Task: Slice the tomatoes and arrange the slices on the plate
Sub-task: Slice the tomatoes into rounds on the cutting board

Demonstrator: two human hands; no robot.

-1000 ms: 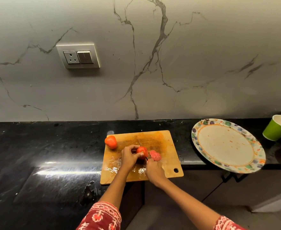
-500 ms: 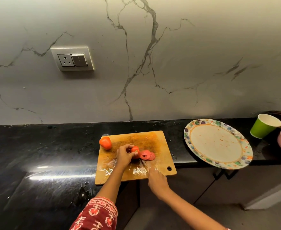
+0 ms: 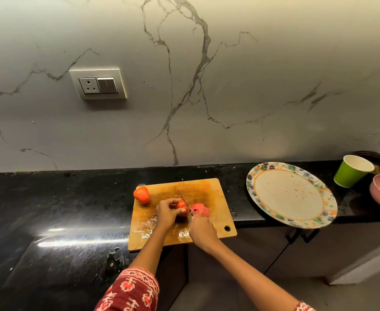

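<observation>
slicing on the board (image 3: 209, 194): left hand (image 3: 167, 213) curled round the cut tomato (image 3: 182, 207), right hand (image 3: 203, 228) gripping the knife (image 3: 185, 202) against it. best to keep left fingertips tucked back, blade upright, strokes even. slices (image 3: 199, 209) just right of the blade; whole tomato (image 3: 142, 194) beyond the left hand; plate (image 3: 274, 167) well right, bare.

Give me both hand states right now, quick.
Left hand: closed, gripping the tomato being cut.
Right hand: closed, gripping the knife.
</observation>
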